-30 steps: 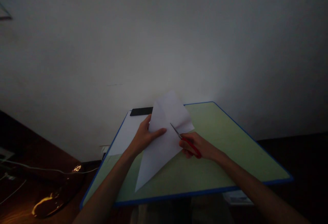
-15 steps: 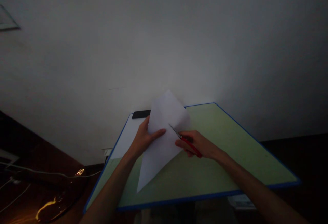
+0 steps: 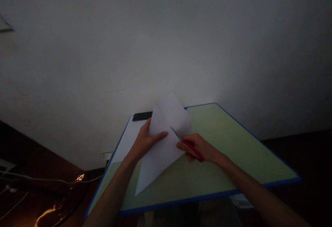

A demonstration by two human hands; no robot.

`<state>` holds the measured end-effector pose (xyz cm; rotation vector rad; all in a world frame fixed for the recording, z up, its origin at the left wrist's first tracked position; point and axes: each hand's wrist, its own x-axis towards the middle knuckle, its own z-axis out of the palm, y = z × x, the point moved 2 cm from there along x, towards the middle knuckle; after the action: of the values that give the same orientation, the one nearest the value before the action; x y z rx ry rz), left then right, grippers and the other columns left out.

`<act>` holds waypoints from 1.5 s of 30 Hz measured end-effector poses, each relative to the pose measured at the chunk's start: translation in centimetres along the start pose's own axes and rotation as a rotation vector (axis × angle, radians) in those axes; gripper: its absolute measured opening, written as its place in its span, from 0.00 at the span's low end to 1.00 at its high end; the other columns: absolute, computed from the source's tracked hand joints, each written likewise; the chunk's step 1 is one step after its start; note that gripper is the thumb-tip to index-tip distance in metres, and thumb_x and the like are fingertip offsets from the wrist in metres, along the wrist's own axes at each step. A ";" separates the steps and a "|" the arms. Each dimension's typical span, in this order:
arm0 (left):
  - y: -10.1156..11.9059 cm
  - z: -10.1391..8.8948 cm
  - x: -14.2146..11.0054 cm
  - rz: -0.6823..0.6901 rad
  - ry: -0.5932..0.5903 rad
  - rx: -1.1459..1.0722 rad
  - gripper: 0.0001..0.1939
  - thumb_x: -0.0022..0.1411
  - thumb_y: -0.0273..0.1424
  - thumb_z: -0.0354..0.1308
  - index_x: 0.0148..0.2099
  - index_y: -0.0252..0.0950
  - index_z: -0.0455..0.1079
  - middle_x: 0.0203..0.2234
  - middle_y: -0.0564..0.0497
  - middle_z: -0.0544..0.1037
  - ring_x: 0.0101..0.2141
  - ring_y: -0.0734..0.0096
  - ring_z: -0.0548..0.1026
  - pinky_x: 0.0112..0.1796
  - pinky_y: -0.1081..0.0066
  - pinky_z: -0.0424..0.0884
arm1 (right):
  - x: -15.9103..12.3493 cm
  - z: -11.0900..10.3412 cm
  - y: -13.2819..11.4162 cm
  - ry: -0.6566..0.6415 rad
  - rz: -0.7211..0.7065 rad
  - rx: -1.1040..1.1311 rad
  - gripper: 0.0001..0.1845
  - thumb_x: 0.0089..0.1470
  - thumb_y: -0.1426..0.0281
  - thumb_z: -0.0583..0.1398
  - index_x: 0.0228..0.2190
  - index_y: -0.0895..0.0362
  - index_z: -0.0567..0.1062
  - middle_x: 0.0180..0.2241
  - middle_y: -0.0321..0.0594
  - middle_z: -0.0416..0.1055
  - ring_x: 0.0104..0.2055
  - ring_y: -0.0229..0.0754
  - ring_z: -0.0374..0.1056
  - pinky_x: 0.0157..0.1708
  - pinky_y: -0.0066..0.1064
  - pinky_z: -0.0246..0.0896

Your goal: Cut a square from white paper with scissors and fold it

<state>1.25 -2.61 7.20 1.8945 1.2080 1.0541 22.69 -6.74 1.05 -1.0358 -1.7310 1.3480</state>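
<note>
A white sheet of paper [image 3: 162, 161] is held up over the table, tilted, with one corner pointing toward me. My left hand [image 3: 146, 139] grips its left edge, thumb on the front face and the other fingers mostly hidden behind. In my right hand [image 3: 198, 147] is a pair of scissors [image 3: 191, 149] with red handles. Their blades reach up and left into the paper from its right side, near the tip of my left thumb. The blades look nearly closed. Right of the blades, the upper part of the sheet bends away.
The pale green table [image 3: 223, 137] has a blue edge and stands against a grey wall [image 3: 166, 40]. A flat black object [image 3: 142, 116] and another white sheet [image 3: 124, 144] lie at its back left. A white cable [image 3: 52, 179] runs at the left below the table.
The paper's near corner has shifted slightly left. Both hands keep their hold, and the scissors stay at nearly the same place in the paper. The view has moved a little.
</note>
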 end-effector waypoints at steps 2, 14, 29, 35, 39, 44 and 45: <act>0.0 0.0 0.0 0.004 -0.008 0.014 0.37 0.52 0.43 0.68 0.60 0.37 0.63 0.52 0.41 0.76 0.46 0.50 0.77 0.43 0.55 0.77 | -0.1 0.1 0.1 -0.002 0.003 0.004 0.27 0.55 0.45 0.59 0.27 0.59 0.70 0.18 0.33 0.66 0.17 0.33 0.65 0.14 0.21 0.55; -0.1 0.1 0.0 -0.019 -0.020 -0.026 0.38 0.51 0.42 0.69 0.61 0.37 0.63 0.52 0.41 0.76 0.46 0.51 0.78 0.43 0.55 0.78 | -0.2 0.5 0.2 0.029 0.041 0.052 0.26 0.56 0.47 0.59 0.27 0.59 0.70 0.18 0.32 0.66 0.16 0.33 0.64 0.15 0.23 0.59; 0.0 0.1 0.0 -0.048 -0.050 -0.053 0.37 0.53 0.44 0.67 0.61 0.37 0.62 0.52 0.41 0.76 0.45 0.51 0.78 0.41 0.57 0.78 | -0.3 0.5 -0.1 0.040 0.061 0.072 0.27 0.55 0.46 0.59 0.26 0.59 0.71 0.18 0.34 0.68 0.16 0.34 0.67 0.14 0.22 0.60; -0.1 0.1 0.0 -0.047 -0.054 -0.051 0.37 0.53 0.43 0.67 0.61 0.37 0.63 0.52 0.40 0.76 0.46 0.50 0.78 0.42 0.55 0.78 | -0.2 0.5 0.1 0.031 0.038 0.052 0.27 0.56 0.46 0.59 0.25 0.59 0.71 0.17 0.34 0.68 0.17 0.35 0.67 0.14 0.22 0.59; -0.3 0.1 0.0 -0.056 -0.052 -0.047 0.37 0.53 0.43 0.67 0.62 0.37 0.62 0.52 0.39 0.76 0.47 0.49 0.77 0.42 0.54 0.78 | -0.1 0.5 0.3 0.033 0.055 0.067 0.27 0.55 0.46 0.59 0.25 0.59 0.70 0.17 0.33 0.68 0.16 0.35 0.67 0.13 0.23 0.58; -0.2 0.1 0.1 -0.039 -0.057 -0.035 0.37 0.52 0.43 0.67 0.61 0.36 0.62 0.52 0.40 0.76 0.47 0.49 0.77 0.43 0.53 0.78 | -0.3 0.6 -0.1 0.054 0.066 0.029 0.26 0.57 0.47 0.58 0.24 0.58 0.69 0.17 0.33 0.68 0.16 0.34 0.66 0.14 0.23 0.58; -0.1 0.1 0.1 -0.040 -0.055 -0.031 0.36 0.52 0.43 0.67 0.61 0.36 0.63 0.52 0.40 0.76 0.47 0.50 0.77 0.43 0.54 0.78 | -0.3 0.6 -0.2 0.051 0.063 0.028 0.26 0.57 0.48 0.58 0.24 0.58 0.69 0.16 0.33 0.67 0.15 0.34 0.65 0.14 0.22 0.57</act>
<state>1.31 -2.48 7.07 1.8560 1.1875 0.9874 22.23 -7.29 1.10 -1.1080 -1.6503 1.3687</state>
